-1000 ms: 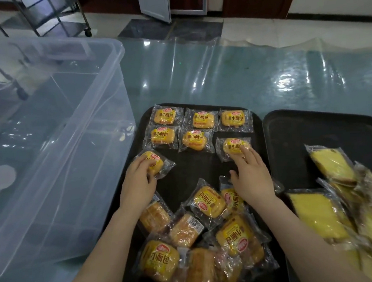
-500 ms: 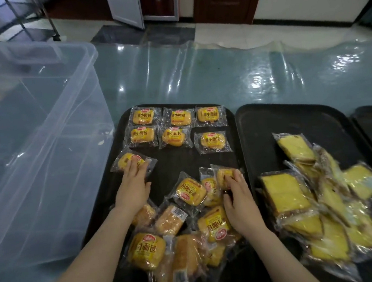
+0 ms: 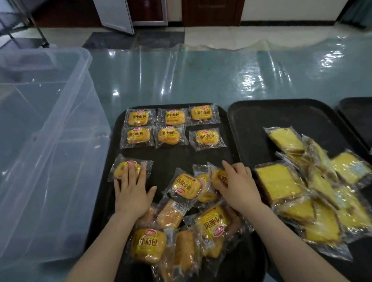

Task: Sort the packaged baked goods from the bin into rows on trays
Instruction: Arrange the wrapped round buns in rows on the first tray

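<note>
Head view: left hand [image 3: 132, 193] flat on bun [image 3: 129, 169], centre-left; right hand [image 3: 237, 186] curled round bun in pile [image 3: 219, 178], nearer row gap.

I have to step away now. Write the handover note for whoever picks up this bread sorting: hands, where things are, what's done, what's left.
Left hand: flat, fingers straight on a bun pack starting the third row of the left tray.
Right hand: fingers curled round a bun pack at the loose pile on the same tray.
Done: two rows of three bun packs at the tray's far end.
Left: finish the third row, sort the pile into rows, then line up the cake slices heaped on the middle tray.
</note>
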A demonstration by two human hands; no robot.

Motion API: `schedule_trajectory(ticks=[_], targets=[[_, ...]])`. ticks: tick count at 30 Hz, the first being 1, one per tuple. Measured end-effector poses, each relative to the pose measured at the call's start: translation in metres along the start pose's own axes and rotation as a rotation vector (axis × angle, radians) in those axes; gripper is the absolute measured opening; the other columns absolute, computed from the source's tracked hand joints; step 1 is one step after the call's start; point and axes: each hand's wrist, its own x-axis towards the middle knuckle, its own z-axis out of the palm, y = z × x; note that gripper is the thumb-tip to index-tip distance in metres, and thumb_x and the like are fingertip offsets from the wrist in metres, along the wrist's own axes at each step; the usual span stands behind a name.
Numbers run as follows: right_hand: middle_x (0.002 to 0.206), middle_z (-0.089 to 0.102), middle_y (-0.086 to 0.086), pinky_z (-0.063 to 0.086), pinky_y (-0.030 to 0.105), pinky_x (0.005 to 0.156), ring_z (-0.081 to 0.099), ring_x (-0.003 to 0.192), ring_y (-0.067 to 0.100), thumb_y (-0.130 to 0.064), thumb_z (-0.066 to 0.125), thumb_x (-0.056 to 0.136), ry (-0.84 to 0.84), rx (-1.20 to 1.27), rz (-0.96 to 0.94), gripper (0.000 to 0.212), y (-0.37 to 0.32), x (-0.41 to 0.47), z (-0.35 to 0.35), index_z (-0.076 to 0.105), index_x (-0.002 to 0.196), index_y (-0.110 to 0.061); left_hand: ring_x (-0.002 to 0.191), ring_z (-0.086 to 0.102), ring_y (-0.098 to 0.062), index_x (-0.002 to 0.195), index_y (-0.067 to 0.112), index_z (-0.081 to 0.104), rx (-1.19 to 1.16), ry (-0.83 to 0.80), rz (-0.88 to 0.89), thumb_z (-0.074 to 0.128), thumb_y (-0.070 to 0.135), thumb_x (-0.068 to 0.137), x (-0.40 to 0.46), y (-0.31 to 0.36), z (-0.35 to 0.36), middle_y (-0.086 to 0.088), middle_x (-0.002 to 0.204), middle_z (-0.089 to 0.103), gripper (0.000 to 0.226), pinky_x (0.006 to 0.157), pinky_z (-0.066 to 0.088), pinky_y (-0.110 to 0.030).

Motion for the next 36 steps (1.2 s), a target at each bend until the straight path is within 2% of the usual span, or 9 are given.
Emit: schedule_trajectory(ticks=[3,7,11,14,21,26,30,33,36], targets=[[0.131,0.047,0.0,0.041,0.038,0.101,0.04,0.124,0.022,-0.039,0.059,0.089,-0.081,0.007,-0.013,0.044,-0.007,0.013,-0.007,0.049,0.128,-0.022,0.136,-0.031,-0.034,0.149,0.027,-0.012,0.026,-0.028,-0.012,0.026,0.06,0.093,0.007,0.003,-0.001,-0.009,0.152,-0.03,0.075,0.108,-0.017,-0.049],[0.087,0.061,-0.01,0.056,0.042,0.075,0.063,0.079,0.014,-0.023,0.065,0.083,-0.108,0.224,0.038,0.032,-0.02,0.027,-0.025,0.046,0.109,-0.028,0.135,-0.033,-0.037,0.149,0.027,-0.01,0.0,-0.045,-0.029,0.027,0.063,0.092,0.015,0.006,-0.003,-0.01,0.152,-0.032,0.077,0.11,-0.015,-0.051],[0.089,0.057,-0.015,0.051,0.044,0.084,0.06,0.089,0.013,-0.023,0.064,0.083,-0.005,0.268,0.007,0.044,-0.036,0.041,-0.032,0.05,0.124,-0.03,0.141,-0.021,-0.036,0.151,0.029,0.002,-0.034,-0.007,-0.062,0.028,0.064,0.091,0.023,0.01,-0.008,-0.007,0.157,-0.017,0.074,0.112,-0.007,-0.05],[0.092,0.061,-0.008,0.052,0.033,0.074,0.06,0.085,0.012,-0.023,0.061,0.086,0.078,0.454,0.039,0.018,-0.051,0.049,-0.028,0.062,0.103,-0.029,0.143,0.003,-0.035,0.15,0.032,0.012,-0.104,0.042,-0.099,0.026,0.064,0.091,0.034,0.01,-0.023,-0.002,0.16,0.004,0.068,0.113,0.013,-0.053],[0.09,0.069,0.005,0.058,0.028,0.062,0.07,0.067,0.013,-0.022,0.069,0.087,-0.099,1.138,0.505,0.02,-0.077,0.069,-0.004,0.059,0.104,-0.015,0.14,0.015,-0.028,0.146,0.033,0.029,-0.285,0.16,-0.085,0.039,0.047,0.095,0.024,0.004,-0.028,-0.001,0.156,0.021,0.053,0.11,0.023,-0.049],[0.092,0.066,0.001,0.054,0.029,0.055,0.067,0.07,0.014,-0.033,0.072,0.083,-0.079,0.535,0.345,0.054,-0.082,0.063,0.019,0.039,0.124,-0.02,0.145,0.002,-0.021,0.145,0.027,0.031,-0.268,0.279,-0.055,0.05,0.031,0.094,0.013,-0.001,-0.015,-0.003,0.156,0.02,0.055,0.116,0.004,-0.04],[0.122,0.05,0.0,0.048,0.033,0.087,0.049,0.112,0.018,-0.032,0.069,0.084,0.172,0.084,0.004,0.046,-0.084,0.063,0.025,0.044,0.123,-0.025,0.14,-0.019,-0.02,0.148,0.031,0.014,-0.193,0.184,-0.001,0.041,0.041,0.096,0.021,-0.003,-0.005,-0.001,0.157,-0.005,0.06,0.113,-0.008,-0.039],[0.154,0.022,0.005,0.016,0.041,0.117,0.008,0.145,0.026,-0.027,0.06,0.089,0.199,-0.105,-0.2,0.063,-0.086,0.067,0.03,0.029,0.144,-0.026,0.137,-0.03,-0.023,0.148,0.035,-0.001,-0.147,0.12,-0.013,0.027,0.047,0.096,0.027,-0.003,0.004,-0.001,0.152,-0.023,0.061,0.111,-0.013,-0.04],[0.161,0.001,-0.003,-0.01,0.035,0.114,-0.015,0.144,0.014,-0.028,0.042,0.098,0.029,-0.168,-0.381,0.063,-0.087,0.072,0.037,0.01,0.152,-0.026,0.132,-0.038,-0.024,0.147,0.036,-0.009,-0.151,0.087,-0.041,0.021,0.048,0.096,0.032,0.0,0.008,-0.002,0.148,-0.033,0.061,0.108,-0.016,-0.041]])
